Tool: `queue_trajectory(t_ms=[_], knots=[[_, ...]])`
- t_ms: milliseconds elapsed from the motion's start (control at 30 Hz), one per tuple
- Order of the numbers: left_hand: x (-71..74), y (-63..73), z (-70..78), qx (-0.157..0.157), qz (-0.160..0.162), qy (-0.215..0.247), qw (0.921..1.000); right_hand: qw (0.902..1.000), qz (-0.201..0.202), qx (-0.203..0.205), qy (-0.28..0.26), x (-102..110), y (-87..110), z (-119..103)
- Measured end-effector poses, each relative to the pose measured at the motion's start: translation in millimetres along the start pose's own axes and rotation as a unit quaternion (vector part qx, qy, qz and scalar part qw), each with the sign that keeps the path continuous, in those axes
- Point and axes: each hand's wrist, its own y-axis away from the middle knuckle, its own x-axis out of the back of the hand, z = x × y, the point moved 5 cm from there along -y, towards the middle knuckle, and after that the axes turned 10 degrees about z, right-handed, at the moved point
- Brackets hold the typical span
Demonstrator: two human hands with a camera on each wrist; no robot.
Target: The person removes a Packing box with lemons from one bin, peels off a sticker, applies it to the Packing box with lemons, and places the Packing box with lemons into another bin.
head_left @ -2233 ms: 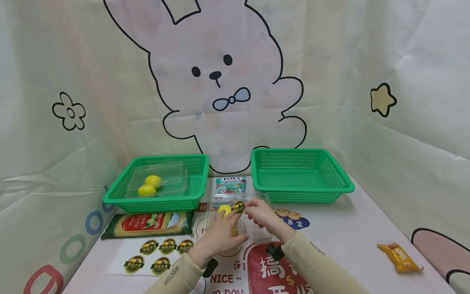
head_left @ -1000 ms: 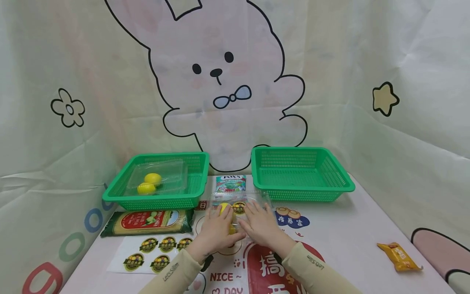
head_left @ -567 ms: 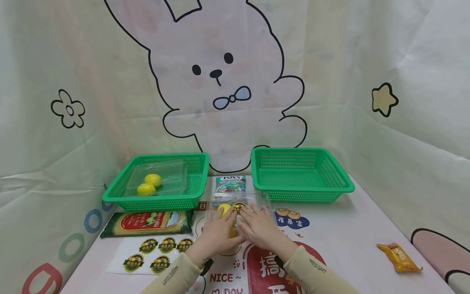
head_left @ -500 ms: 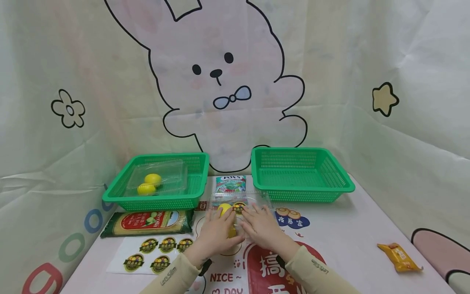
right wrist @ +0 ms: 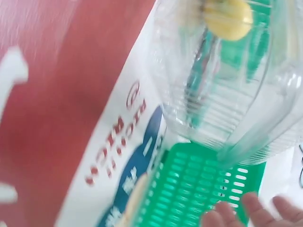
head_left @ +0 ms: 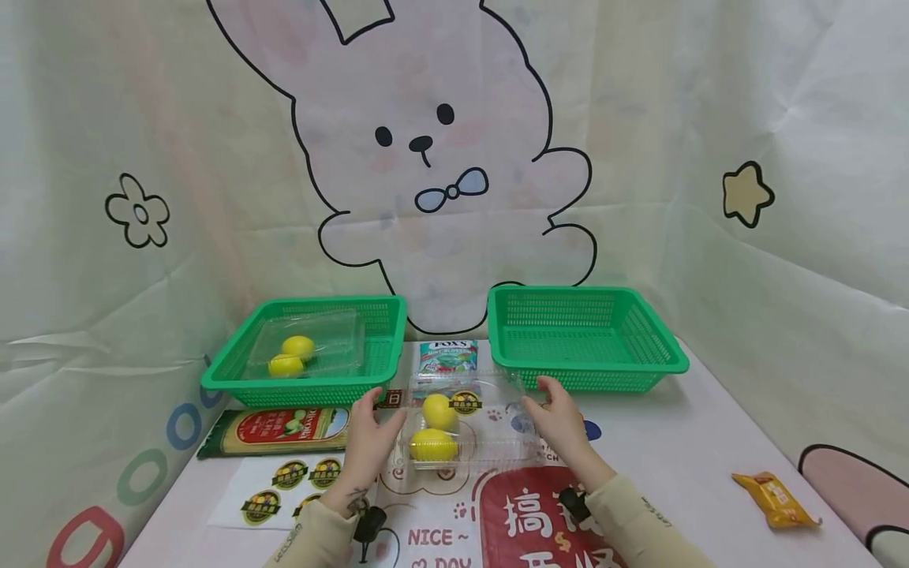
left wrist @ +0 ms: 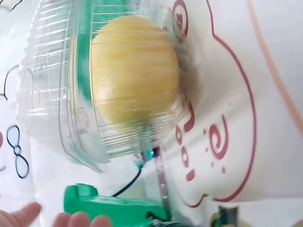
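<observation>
A clear plastic clamshell box (head_left: 500, 451) sits closed on the table in the middle of the head view. Two yellow lemons (head_left: 433, 446) lie in its left half, and a dark round fruit sticker (head_left: 465, 403) is on the lid. My left hand (head_left: 368, 443) is beside the box's left end, thumb toward it and fingers spread. On the other side, my right hand (head_left: 564, 426) is held by the right end with fingers parted. In the left wrist view one lemon (left wrist: 135, 71) shows through the box wall, and the left fingertips (left wrist: 71, 221) appear below.
Behind stand two green baskets; the left basket (head_left: 305, 393) holds another clear box with lemons, the right basket (head_left: 589, 377) is at the back right. A candy bag (head_left: 447, 356), a noodle pack (head_left: 284, 431), a sticker sheet (head_left: 230, 497) and an orange packet (head_left: 774, 498) lie around.
Both hands have lifted off the lid, where they pressed around the sticker, and moved apart to the box's two ends. The sticker stays on the lid.
</observation>
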Motion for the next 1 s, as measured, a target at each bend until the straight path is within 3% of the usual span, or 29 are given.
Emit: queue_trajectory(t_ms=[100,200,267,367,433,600,1000], knots=[[-1.7,0.6,-11.4,0.091,-0.029,0.043,0.9945,0.9956,-0.039,-0.079,-0.032,-1.3,1.7,12.2],[-5.7,3.9,-18.9,0.157,-0.06,0.074,0.983,0.9886,-0.065,-0.126,-0.05,-5.8,4.5,19.7],[-8.9,6.5,-23.0,0.195,-0.078,0.101,0.9724,0.9843,-0.077,-0.15,-0.052,-9.2,6.3,23.7],[-12.6,9.0,-26.6,0.226,-0.094,0.127,0.9612,0.9774,-0.088,-0.182,-0.06,-13.8,8.9,28.1],[-15.2,10.3,-28.7,0.237,-0.102,0.142,0.9555,0.9719,-0.097,-0.203,-0.07,-16.6,10.6,30.9],[-19.9,12.3,-31.5,0.237,-0.122,0.147,0.9524,0.9636,-0.105,-0.231,-0.082,-19.2,14.1,34.8],[-21.6,11.7,-31.3,0.237,-0.12,0.14,0.9538,0.9643,-0.091,-0.228,-0.1,-18.0,13.8,31.8]])
